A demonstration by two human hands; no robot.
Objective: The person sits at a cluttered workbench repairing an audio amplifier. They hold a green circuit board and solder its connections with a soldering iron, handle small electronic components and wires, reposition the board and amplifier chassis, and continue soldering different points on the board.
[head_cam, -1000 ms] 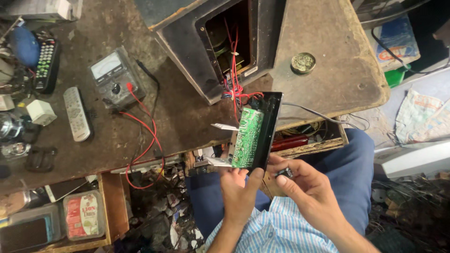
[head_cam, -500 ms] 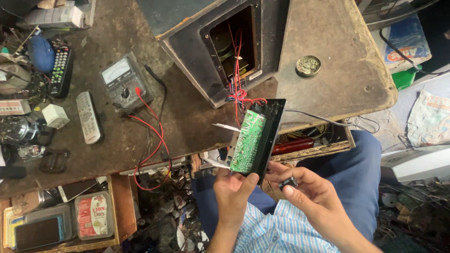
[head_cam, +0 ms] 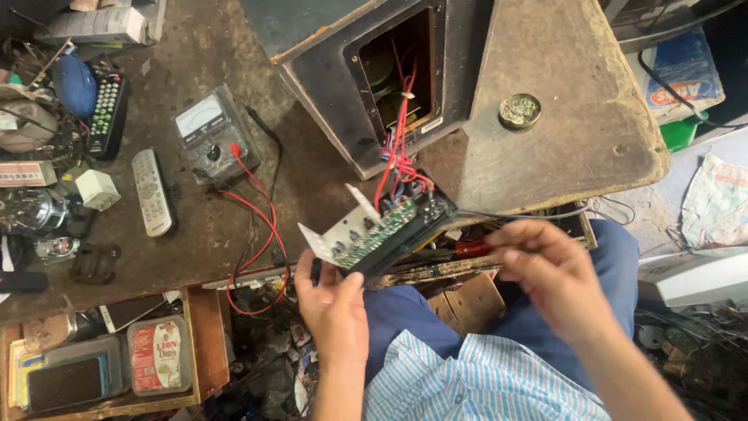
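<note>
My left hand (head_cam: pixel 335 300) holds a black panel with a green circuit board (head_cam: pixel 378 230) from below, tilted nearly flat over my lap at the bench edge. Red wires (head_cam: pixel 399 152) run from the board up into the opening of a dark speaker cabinet (head_cam: pixel 327 93) lying on the bench. My right hand (head_cam: pixel 549 273) hovers just right of the panel with its fingers curled; whether it pinches something small is hidden. A red-handled screwdriver (head_cam: pixel 470 249) lies in the open drawer between the panel and that hand.
A multimeter (head_cam: pixel 212 140) with red and black leads (head_cam: pixel 261 226) sits left of the cabinet. Two remote controls (head_cam: pixel 150 191) (head_cam: pixel 105 113) and assorted parts crowd the bench's left side. A round tin (head_cam: pixel 520 111) rests at the right. A cluttered tray (head_cam: pixel 117 362) is lower left.
The panel has swung from standing upright to lying tilted and nearly flat in my left hand. My right hand has let go of its lower end and moved off to the right.
</note>
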